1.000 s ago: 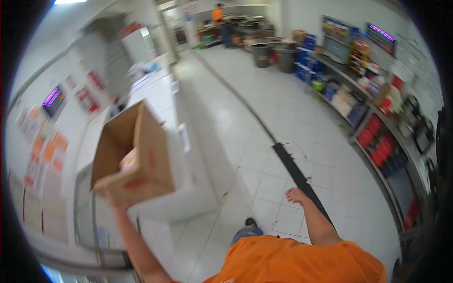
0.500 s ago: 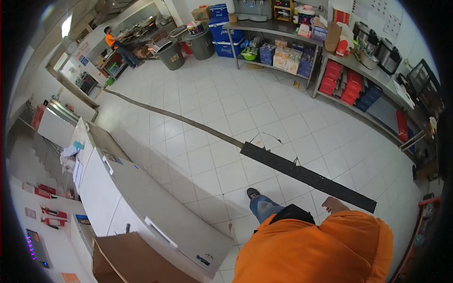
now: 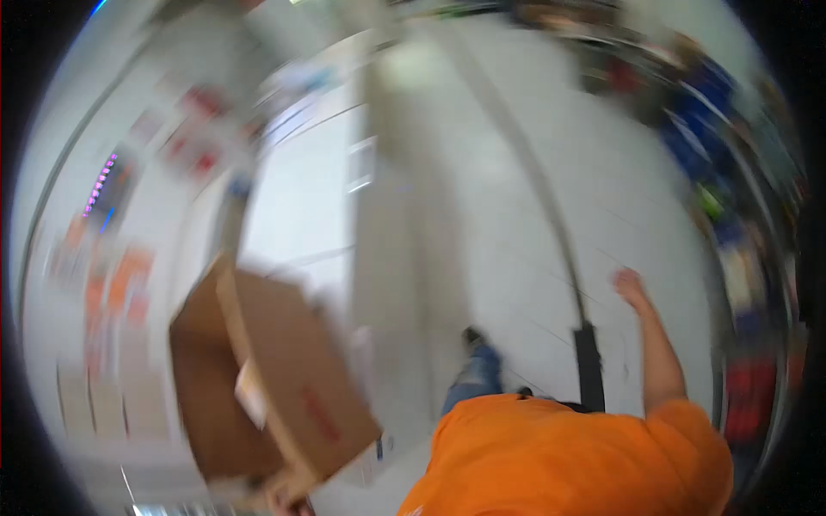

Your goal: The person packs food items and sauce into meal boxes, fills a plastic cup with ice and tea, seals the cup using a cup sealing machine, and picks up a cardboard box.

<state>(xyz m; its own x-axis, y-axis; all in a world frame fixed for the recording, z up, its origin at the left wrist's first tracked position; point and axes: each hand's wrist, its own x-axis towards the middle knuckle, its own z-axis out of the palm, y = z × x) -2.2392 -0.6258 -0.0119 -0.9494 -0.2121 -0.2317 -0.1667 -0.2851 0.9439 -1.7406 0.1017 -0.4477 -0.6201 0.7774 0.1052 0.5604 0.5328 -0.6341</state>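
Note:
A large open cardboard box (image 3: 301,361) is tilted at the lower left, with red print on its side and a whitish patch by its rim. My left hand (image 3: 288,501) shows only in part at the bottom edge, gripping the box's near corner. Out to the right, above the floor, my right hand (image 3: 632,286) hangs at the end of a bare forearm. It is touching nothing that I can see, and motion blurs its fingers.
White freezers (image 3: 301,193) stand left of the walkway. A dark floor strip (image 3: 588,365) joins a long grey line across the tiles. Blue coolers (image 3: 701,116) and shelves line the right side. Blurred red extinguishers (image 3: 205,162) hang on the left wall.
The view has swung left, bringing more of the cardboard box and my left hand into sight. My right arm now extends farther forward from my body.

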